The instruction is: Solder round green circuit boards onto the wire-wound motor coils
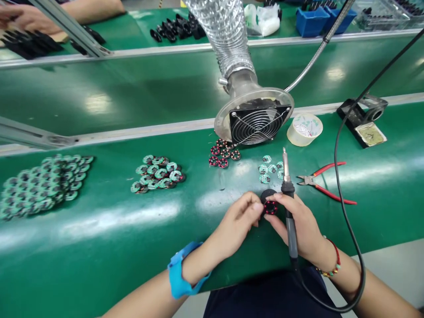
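My left hand pinches a small black ring with red windings, which looks like a motor stator. The fingertips of my right hand touch the stator's other side. Held in that same right hand is a soldering iron, its metal tip pointing away from me. Just behind the stator sits a dark round piece, partly hidden by my fingers. Small green circuit boards lie beyond my hands, and several loose stators are to their left.
Pliers with red handles lie right of the iron. A fume extractor fan hangs ahead, beside a tape roll and an iron stand. Board-topped stators form a small group and a large stack. Another person's arm rests across the bench.
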Demonstrator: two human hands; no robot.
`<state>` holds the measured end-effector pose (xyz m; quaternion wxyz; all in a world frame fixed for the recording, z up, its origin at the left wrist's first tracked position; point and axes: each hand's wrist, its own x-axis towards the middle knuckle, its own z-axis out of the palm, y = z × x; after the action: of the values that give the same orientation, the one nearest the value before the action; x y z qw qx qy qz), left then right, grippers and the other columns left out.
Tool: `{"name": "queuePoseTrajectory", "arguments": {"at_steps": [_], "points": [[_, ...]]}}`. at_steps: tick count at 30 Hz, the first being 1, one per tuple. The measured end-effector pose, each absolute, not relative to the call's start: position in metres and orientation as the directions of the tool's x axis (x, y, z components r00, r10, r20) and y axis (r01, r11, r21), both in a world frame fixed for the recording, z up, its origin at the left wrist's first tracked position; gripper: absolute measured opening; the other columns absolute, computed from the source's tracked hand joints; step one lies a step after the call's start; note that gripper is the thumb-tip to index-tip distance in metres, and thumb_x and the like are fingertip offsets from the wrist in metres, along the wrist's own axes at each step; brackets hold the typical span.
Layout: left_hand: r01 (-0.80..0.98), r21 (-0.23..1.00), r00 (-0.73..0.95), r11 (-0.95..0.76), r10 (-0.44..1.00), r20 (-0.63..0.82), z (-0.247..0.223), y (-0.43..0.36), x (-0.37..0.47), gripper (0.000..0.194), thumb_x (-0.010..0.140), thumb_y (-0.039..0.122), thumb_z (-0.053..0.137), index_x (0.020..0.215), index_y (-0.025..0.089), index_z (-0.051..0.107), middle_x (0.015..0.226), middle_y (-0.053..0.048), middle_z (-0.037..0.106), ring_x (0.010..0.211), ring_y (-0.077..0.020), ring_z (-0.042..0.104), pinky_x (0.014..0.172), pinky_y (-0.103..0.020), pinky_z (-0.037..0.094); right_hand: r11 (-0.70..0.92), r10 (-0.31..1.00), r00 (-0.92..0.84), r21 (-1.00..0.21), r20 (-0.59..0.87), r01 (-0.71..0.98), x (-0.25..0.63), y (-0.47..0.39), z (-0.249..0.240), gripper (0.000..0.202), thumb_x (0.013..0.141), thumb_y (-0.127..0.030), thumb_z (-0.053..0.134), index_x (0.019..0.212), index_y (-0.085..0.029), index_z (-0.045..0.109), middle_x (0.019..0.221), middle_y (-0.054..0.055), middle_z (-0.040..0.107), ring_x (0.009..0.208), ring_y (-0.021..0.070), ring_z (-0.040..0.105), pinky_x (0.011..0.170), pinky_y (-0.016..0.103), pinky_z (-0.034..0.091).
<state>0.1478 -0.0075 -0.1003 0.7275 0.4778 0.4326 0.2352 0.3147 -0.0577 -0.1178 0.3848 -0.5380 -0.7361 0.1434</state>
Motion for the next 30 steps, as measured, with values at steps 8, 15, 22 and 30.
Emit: {"name": "queuePoseTrajectory", "arguments": {"at_steps": [8, 15, 22, 30], "points": [[0.148, 0.837, 0.435, 0.526, 0.726, -0.533, -0.101, -0.002, 0.139, 0.026, 0.082, 0.040, 0.058, 0.069, 0.018, 0.050, 0.061, 0.004, 0.050, 0.054, -0.0086, 0.043, 0.052, -0.022, 0.033, 0.384, 0.907, -0.191, -0.553, 0.374, 0.740, 0.335, -0.051, -0.114, 0.034, 0.091, -0.022, 0.059, 0.123, -0.024, 0.050, 0.095, 0.007, 0.069, 0.080, 0.0231, 0.063, 0.068, 0.038, 0.055], [0.284, 0.895, 0.325, 0.345, 0.843, -0.428, -0.096, 0.022, 0.112, 0.023, 0.085, 0.038, 0.055, 0.073, 0.018, 0.052, 0.061, 0.004, 0.052, 0.055, -0.0095, 0.045, 0.053, -0.022, 0.036, 0.372, 0.920, -0.171, -0.652, 0.352, 0.661, 0.346, -0.039, -0.119, 0.040, 0.089, -0.023, 0.062, 0.126, -0.027, 0.047, 0.104, 0.006, 0.069, 0.090, 0.0247, 0.063, 0.077, 0.042, 0.054], [0.529, 0.829, 0.561, -0.180, 0.808, -0.182, -0.107, 0.049, 0.139, 0.009, 0.088, 0.017, 0.054, 0.094, 0.017, 0.060, 0.086, -0.001, 0.058, 0.073, -0.0135, 0.055, 0.068, -0.027, 0.044, 0.386, 0.923, -0.273, -0.632, 0.272, 0.672, 0.338, -0.035, -0.134, 0.037, 0.090, -0.023, 0.059, 0.125, -0.022, 0.048, 0.102, 0.008, 0.070, 0.086, 0.0247, 0.061, 0.075, 0.043, 0.053], [0.629, 0.573, 0.694, -0.525, 0.711, -0.111, -0.117, 0.058, 0.169, 0.023, 0.088, 0.011, 0.054, 0.111, 0.015, 0.057, 0.104, -0.009, 0.057, 0.094, -0.0229, 0.057, 0.083, -0.038, 0.048, 0.308, 0.940, -0.068, -0.746, 0.335, 0.590, 0.345, -0.038, -0.133, 0.045, 0.089, -0.016, 0.057, 0.131, -0.025, 0.044, 0.109, 0.008, 0.070, 0.093, 0.0206, 0.066, 0.084, 0.039, 0.055]]}}
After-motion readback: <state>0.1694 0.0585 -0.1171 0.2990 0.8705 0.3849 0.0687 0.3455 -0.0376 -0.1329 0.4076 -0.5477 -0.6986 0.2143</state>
